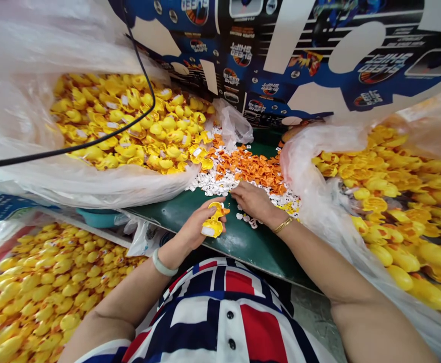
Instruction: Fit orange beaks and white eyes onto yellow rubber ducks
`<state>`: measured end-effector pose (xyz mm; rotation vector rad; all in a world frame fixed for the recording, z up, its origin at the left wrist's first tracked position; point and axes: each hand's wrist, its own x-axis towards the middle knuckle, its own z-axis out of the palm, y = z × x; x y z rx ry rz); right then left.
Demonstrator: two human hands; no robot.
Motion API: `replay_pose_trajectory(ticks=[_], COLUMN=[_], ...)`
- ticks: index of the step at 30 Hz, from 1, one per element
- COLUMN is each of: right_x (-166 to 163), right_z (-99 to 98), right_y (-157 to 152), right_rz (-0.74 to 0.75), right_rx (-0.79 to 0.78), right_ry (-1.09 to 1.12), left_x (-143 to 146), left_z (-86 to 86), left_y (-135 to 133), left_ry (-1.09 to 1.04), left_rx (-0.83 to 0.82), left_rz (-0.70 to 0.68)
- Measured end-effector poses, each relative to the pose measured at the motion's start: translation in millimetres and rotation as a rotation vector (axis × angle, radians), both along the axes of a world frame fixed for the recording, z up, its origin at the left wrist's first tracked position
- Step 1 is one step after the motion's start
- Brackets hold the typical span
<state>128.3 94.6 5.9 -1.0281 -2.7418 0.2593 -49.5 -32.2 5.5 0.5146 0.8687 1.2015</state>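
Note:
My left hand point(197, 225) is closed around a yellow toy duck half-shell point(215, 220), held with its hollow side up. An orange beak piece sticks out at its right side, and a white patch shows inside. My right hand point(251, 199) reaches to the edge of a heap of small white eye pieces point(214, 182), its fingers bent together. Whatever lies between those fingertips is hidden. Just beyond it spreads a pile of orange beak pieces point(256, 169). Both piles rest on a dark green tabletop point(190, 204).
A plastic bag of yellow duck shells point(129, 121) lies at the left, and another bag of yellow shells point(401, 201) at the right. Lower left stands a bin of yellow ducks point(50, 282). A black cable point(103, 138) crosses the left. A printed cardboard sheet point(265, 60) stands behind.

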Motion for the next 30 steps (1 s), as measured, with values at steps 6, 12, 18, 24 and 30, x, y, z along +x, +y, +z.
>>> replay_pose_trajectory(ticks=[6, 12, 18, 24, 30], right_x=[-20, -18, 4, 17, 31], right_z=[-6.1, -4.1, 8.8, 7.2, -2.8], right_y=[11, 15, -32, -70, -72], right_rz=[-0.061, -0.076, 0.113, 0.266, 0.266], right_rx=[-0.013, -0.03, 0.029, 0.262, 0.255], right_ry=[-0.136, -0.122, 0.22, 0.178, 0.109], left_x=[4, 3, 3, 25, 43], left_z=[0.3, 2.9, -0.1, -4.0, -3.4], left_y=[10, 21, 40, 48, 52], left_ry=[-0.013, -0.051, -0.06, -0.082, -0.079], left_rx=[0.038, 0.003, -0.057, -0.052, -0.117], left_rz=[0.004, 0.059, 0.228, 0.229, 0.207])
